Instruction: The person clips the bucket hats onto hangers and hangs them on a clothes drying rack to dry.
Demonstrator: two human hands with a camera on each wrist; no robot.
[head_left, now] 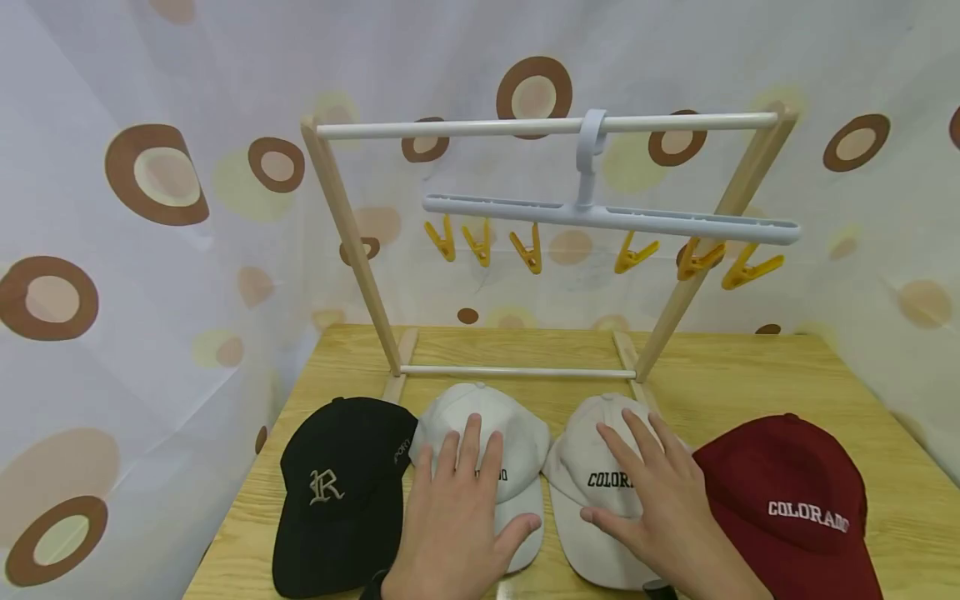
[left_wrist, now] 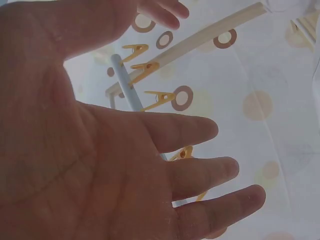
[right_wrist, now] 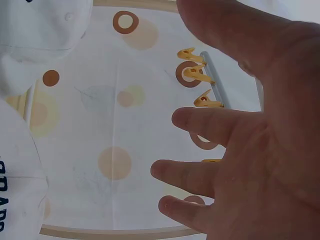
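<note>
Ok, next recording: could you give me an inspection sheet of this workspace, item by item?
Surface: wood-grain table, with a rack standing on it.
Job's things: four caps side by side: black cap, left pale cap, right pale cap, dark red cap.
Clutter: nothing seen.
Hands: left hand over the left pale cap, right hand over the right pale cap; fingers extended, neither holding anything. Whether they touch the caps, I can't tell.
Cables: nothing seen.
Surroundings: pale hanger on the rack's top bar, six yellow clips below it; pale curtain with round patterns behind and at the sides.
</note>
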